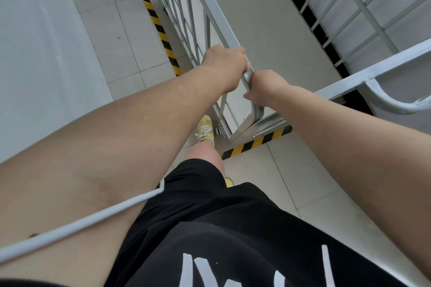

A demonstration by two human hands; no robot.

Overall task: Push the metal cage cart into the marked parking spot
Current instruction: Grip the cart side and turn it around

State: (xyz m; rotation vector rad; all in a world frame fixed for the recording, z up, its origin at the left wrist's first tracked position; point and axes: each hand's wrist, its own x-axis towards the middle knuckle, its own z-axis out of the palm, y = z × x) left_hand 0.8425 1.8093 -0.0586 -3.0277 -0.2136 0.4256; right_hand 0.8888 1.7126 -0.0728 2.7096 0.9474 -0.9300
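The grey metal cage cart [263, 30] fills the upper middle of the view, its flat floor bare inside barred side walls. My left hand [224, 63] grips the top rail at the cart's near corner. My right hand [263, 87] holds the curved corner bar just below and to the right of it. Yellow-and-black striped tape [161, 30] marks the parking spot on the tiled floor along the cart's left side. A second strip of the tape [256, 141] runs under the cart's near edge. The cart's base sits inside these two lines.
A white wall or panel [35, 53] runs along the left. A second barred cage [373, 7] stands to the right of the cart. My yellow shoe [205, 130] is beside the cart's near corner. A white cable [81, 221] crosses my left arm.
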